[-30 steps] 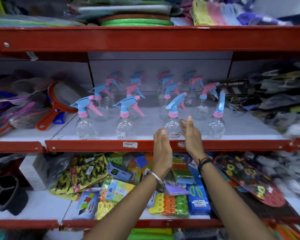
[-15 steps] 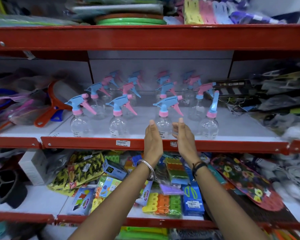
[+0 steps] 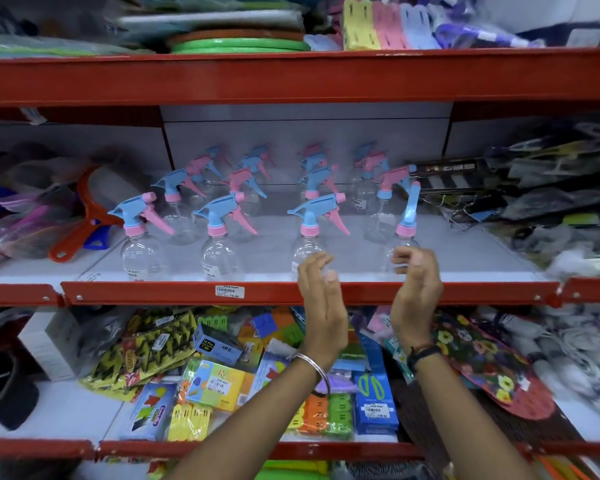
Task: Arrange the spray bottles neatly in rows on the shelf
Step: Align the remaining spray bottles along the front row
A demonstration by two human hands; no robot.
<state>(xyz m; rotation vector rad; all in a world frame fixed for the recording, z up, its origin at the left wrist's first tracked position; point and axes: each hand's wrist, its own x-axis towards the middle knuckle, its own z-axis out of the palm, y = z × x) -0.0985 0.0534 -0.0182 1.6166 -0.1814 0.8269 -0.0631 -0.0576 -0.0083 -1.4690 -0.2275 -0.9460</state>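
Hands (image 3: 323, 299) (image 3: 414, 292) open, grip empty, apparently just before front-row spray bottles (image 3: 307, 237).

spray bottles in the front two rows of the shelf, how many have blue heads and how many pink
blue-headed bottles: 6
pink-headed bottles: 2
total: 8
Anything behind these two rows is too blurred to count.

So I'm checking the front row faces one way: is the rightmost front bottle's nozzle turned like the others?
No. The rightmost front bottle shows its trigger head edge-on, while the other three front bottles point left.
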